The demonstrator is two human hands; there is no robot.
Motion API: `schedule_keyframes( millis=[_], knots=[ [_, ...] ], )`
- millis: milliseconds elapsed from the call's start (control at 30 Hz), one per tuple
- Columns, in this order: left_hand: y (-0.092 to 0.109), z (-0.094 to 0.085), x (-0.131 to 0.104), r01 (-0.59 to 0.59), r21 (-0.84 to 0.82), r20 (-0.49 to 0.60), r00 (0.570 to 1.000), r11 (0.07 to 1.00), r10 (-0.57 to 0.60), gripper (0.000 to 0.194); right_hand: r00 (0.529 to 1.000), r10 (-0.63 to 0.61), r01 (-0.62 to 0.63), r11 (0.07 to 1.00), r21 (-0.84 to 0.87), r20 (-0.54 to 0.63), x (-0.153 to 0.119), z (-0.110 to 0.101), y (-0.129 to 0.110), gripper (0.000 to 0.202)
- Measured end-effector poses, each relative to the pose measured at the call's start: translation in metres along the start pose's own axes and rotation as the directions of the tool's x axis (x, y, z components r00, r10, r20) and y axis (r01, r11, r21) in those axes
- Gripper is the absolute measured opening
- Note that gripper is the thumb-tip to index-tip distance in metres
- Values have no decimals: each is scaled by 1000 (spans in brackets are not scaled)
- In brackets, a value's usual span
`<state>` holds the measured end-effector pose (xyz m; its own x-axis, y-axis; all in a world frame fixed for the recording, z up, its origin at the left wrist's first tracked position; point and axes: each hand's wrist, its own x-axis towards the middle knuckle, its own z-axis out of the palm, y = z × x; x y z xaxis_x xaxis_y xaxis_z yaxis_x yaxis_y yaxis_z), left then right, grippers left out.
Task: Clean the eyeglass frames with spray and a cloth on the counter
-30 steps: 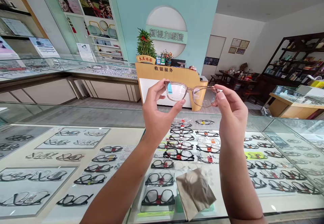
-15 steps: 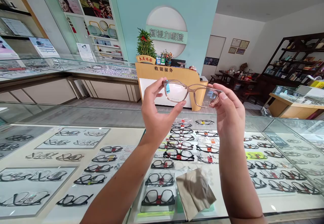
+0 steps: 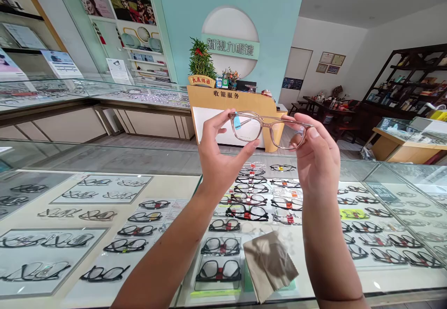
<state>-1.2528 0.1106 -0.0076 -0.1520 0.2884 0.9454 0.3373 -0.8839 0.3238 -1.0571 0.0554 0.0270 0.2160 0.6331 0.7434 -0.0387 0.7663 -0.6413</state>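
A pair of eyeglasses [image 3: 266,124] with a clear brownish frame is held up in front of me above the glass counter. My left hand [image 3: 220,148] is closed on its left end, fingers at the top corner and thumb near the lower rim. At the opposite end, my right hand [image 3: 318,153] pinches the corner between thumb and fingers. A blue tag [image 3: 237,120] shows at the left lens. Below the hands, a beige cleaning cloth [image 3: 270,264] lies crumpled on the counter, touched by neither hand.
Several rows of dark-framed glasses [image 3: 247,212] fill the display counter [image 3: 167,185] under my arms. More frames lie on trays [image 3: 101,190] at left. Beyond stands a wooden cashier desk [image 3: 240,98] with a potted plant [image 3: 201,61]. A glass showcase [image 3: 407,134] is at right.
Both hands have shifted slightly right with the eyeglasses, which have turned a little, so the blue tag and a temple show differently through the left lens. The cloth stays put.
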Motion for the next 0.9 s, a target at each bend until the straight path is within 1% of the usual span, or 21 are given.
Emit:
schedule_keyframes(
  millis=[233,367,467,567,667,767,900],
  knots=[
    [-2,1,0,19,-49,36,999,999,-17,76,1000,14,-12,997,-74,19,0,-2,1,37],
    [-4,1,0,23,-62,59,998,998,-20,77,1000,9,-8,997,-73,14,0,-2,1,35],
    [-6,1,-1,13,-4,5,1000,1000,-13,77,1000,-5,5,999,-50,-2,0,-1,0,31],
    [-6,2,-2,38,50,-42,998,998,-36,77,1000,-19,18,998,-63,-25,0,0,1,30],
    [-4,3,-3,81,67,-49,996,994,-78,77,1000,-6,3,995,-104,-29,0,0,2,33],
    [-1,2,-3,98,92,-63,994,991,-93,77,999,-2,-3,992,-125,-41,0,-2,5,36],
    [4,1,-2,103,110,-56,994,989,-97,77,999,-10,6,995,-98,-42,0,-1,5,31]
  ],
)
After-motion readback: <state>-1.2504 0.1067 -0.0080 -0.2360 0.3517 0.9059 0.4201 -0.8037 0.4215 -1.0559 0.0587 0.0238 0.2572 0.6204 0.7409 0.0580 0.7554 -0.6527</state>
